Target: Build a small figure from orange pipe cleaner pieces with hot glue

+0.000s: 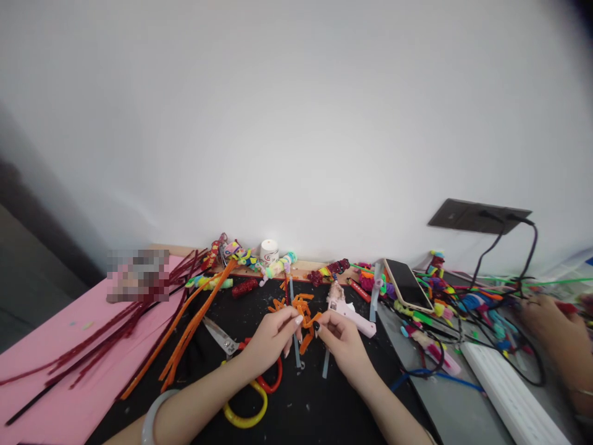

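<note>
Between pinched fingers (295, 321), orange pipe cleaner (306, 320)

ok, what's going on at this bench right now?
A person pinches a small orange pipe-cleaner piece between the left hand and the right hand, above a black mat. More short orange bits lie just behind it. Scissors lie partly under the left hand, and a glue gun lies beside the right. Long orange stems stretch out to the left. At the far right, another person's hand is among cables.
</note>
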The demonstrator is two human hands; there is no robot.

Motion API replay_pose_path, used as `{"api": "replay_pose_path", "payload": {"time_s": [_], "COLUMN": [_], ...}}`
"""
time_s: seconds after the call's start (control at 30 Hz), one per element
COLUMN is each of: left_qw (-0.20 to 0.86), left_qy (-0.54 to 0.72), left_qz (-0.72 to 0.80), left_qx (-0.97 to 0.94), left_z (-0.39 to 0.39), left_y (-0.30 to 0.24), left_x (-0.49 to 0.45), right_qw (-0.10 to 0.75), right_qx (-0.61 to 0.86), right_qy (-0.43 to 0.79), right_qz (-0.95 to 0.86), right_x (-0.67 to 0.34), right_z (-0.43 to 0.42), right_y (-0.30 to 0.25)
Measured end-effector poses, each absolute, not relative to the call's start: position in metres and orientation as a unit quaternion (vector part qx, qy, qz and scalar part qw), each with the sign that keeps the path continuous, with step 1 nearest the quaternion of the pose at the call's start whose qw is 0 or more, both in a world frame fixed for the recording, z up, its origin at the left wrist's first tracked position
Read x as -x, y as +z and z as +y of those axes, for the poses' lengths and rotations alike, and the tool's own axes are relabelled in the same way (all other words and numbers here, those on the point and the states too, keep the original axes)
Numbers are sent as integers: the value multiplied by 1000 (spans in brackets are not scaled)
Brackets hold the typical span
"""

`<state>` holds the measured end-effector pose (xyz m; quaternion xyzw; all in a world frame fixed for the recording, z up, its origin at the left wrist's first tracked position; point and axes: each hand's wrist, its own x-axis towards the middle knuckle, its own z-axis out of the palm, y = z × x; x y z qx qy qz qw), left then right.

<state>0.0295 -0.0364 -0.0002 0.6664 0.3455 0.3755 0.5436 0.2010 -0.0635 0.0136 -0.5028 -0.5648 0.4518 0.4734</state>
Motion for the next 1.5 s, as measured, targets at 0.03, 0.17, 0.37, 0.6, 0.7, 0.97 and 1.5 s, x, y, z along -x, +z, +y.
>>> {"api": "replay_pose_path", "payload": {"time_s": [0.03,0.17,0.37,0.6,0.7,0.97,1.5], "left_qw": [533,495,440,435,439,463,482], "left_qy": [369,343,327,273,271,276,280], "left_qz": [349,360,342,329,326,328,314], "left_qx": [-677,-713,-763,-792,-793,-776,-769], "left_z": [-37,-40,-40,-41,-41,-40,-40], "left_y": [1,5,7,11,12,8,3], "left_x": [-29,-28,-25,-24,-24,-25,-24], "right_qw": [469,446,438,419,419,404,401], "right_qx": [502,505,480,467,458,462,456], "right_qy": [448,448,472,468,461,442,431], "right_qz": [-572,-587,-596,-622,-635,-654,-667], "right_x": [-200,-199,-199,-199,-199,-199,-199], "right_z": [-64,-66,-68,-67,-67,-68,-70], "right_y": [15,16,13,11,12,15,16]}}
